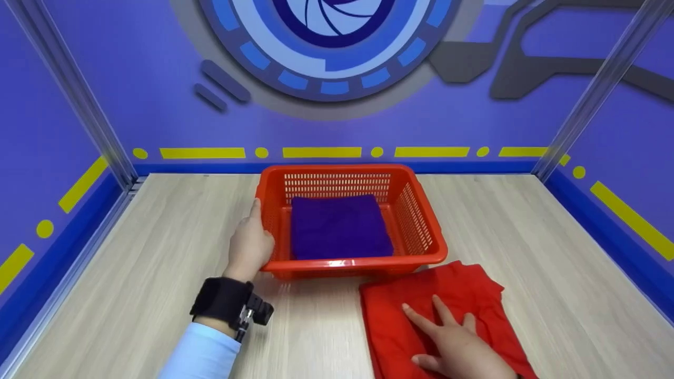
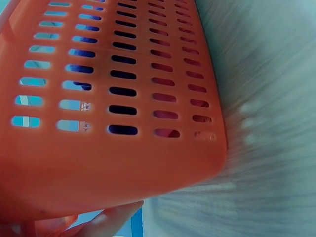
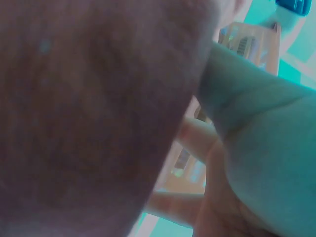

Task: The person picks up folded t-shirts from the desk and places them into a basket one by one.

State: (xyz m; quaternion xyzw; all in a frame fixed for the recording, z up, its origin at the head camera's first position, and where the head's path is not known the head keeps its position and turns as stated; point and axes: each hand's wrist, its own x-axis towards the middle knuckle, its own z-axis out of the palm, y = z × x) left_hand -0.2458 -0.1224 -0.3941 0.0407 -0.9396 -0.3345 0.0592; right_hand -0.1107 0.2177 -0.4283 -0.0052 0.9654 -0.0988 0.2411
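My left hand [image 1: 249, 242] holds the left rim of an orange-red plastic basket [image 1: 353, 262], one finger stretched along its outer side. In the left wrist view the basket's slotted wall [image 2: 123, 153] fills much of the picture, with a finger [image 2: 111, 219] showing past its lower edge. A folded purple cloth [image 1: 339, 226] lies flat inside the basket. At the front right, my right hand [image 1: 461, 345] rests with spread fingers on a folded red cloth [image 1: 389, 316]. In the right wrist view this hand [image 3: 266, 138] shows beside a large, blurred dark surface.
The pale wood-grain table [image 1: 184, 226] carries the basket near its back edge. A blue-purple back wall [image 1: 337, 131] with yellow marks stands behind, and side walls with metal corner posts [image 1: 79, 89] close off left and right. The red cloth lies close to the basket's front right corner.
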